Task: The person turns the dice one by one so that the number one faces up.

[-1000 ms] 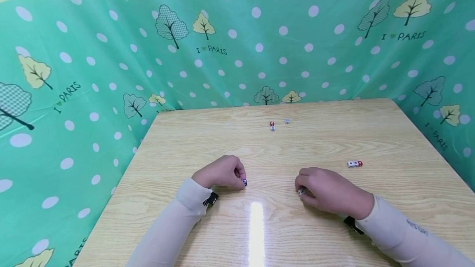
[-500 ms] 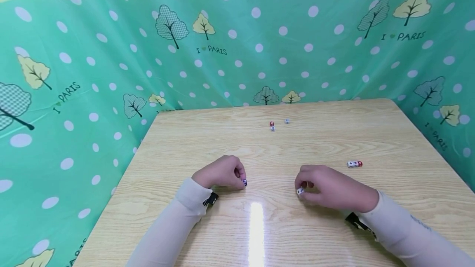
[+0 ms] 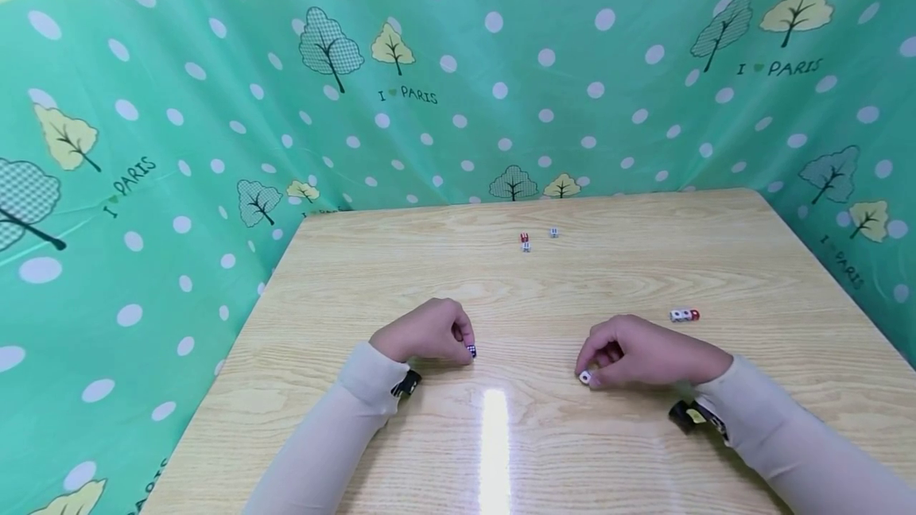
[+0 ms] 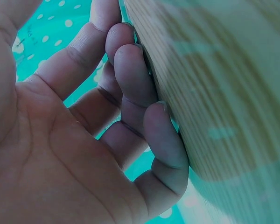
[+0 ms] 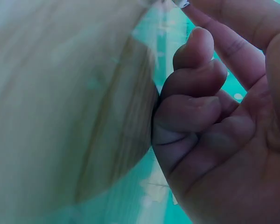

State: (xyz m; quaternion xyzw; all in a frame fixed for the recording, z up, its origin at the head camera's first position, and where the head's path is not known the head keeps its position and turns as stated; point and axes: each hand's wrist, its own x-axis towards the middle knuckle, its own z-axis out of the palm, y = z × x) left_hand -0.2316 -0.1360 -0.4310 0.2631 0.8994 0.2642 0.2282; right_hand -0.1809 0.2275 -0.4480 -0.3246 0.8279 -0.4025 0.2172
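My left hand [image 3: 426,331] rests on the wooden table and pinches a dark blue die [image 3: 471,350] with white pips between thumb and index finger. In the left wrist view its other fingers [image 4: 130,77] curl loosely against the tabletop, and the die is not visible. To the right, my right hand [image 3: 640,352] holds a white die [image 3: 585,377] at its fingertips, close over the wood, a dark pip facing the head camera. Only a sliver of that white die [image 5: 182,3] shows at the top of the right wrist view, above the folded lower fingers [image 5: 189,112].
Beyond the right hand, two white dice and a red one form a short row [image 3: 685,315]. Farther back lie a red die [image 3: 525,238], a white die [image 3: 525,247] just in front of it, and another white die [image 3: 554,233]. A green dotted cloth [image 3: 458,102] hangs behind the table [image 3: 401,261].
My right hand has turned at the wrist and shifted slightly toward me, and the white die has rotated in its fingers to show another face. The left hand stays in place with the blue die.
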